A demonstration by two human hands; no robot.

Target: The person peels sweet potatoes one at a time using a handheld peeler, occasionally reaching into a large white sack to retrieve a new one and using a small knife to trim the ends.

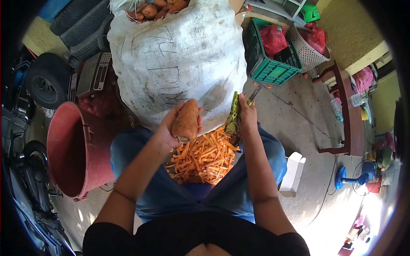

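Observation:
A thick orange-brown carrot (186,120) lies in my left hand (168,126), its cut-looking end turned toward me. My right hand (247,114) is closed around a green peeler-like tool (232,115) with openings along it; a dark, narrow end sticks out past the fingers. The two hands are apart, so tool and carrot do not touch. Below and between them, a heap of orange peel strips (205,158) fills a container between my knees, with a purple-blue rim (198,190). A big white woven sack (179,64) stands just in front, with carrots (151,10) showing at its top.
To the left are a red tub (66,149), a scale (95,74), tyres (45,81) and a motorbike (36,200). On the right stand a green crate (273,64), a white basket (309,47), a wooden furniture frame (348,111) and a white box (293,175).

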